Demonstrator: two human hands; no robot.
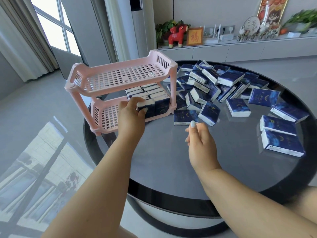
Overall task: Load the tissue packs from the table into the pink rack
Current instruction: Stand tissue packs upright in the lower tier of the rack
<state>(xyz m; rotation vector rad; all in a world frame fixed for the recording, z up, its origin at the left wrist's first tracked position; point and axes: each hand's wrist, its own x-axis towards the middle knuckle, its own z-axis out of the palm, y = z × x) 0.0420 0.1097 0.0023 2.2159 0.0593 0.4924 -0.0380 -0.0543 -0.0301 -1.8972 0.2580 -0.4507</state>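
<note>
Pink rack [120,78] on round table [163,160], left side. Top shelf bare; bottom shelf holds upright packs at right end. L hand [132,115] grips pack [144,107] at front of bottom shelf, beside that row. R hand [200,141] over table, fingers loosely curled, holds nothing, near flat pack [184,117]. Loose pile of packs [214,83] right of rack, more scattered toward right edge.

The rack [120,78] is showing pale pink; tissue packs [229,78] at two o'clock are showing navy blue with white edges on a glossy grey table [163,160].
</note>
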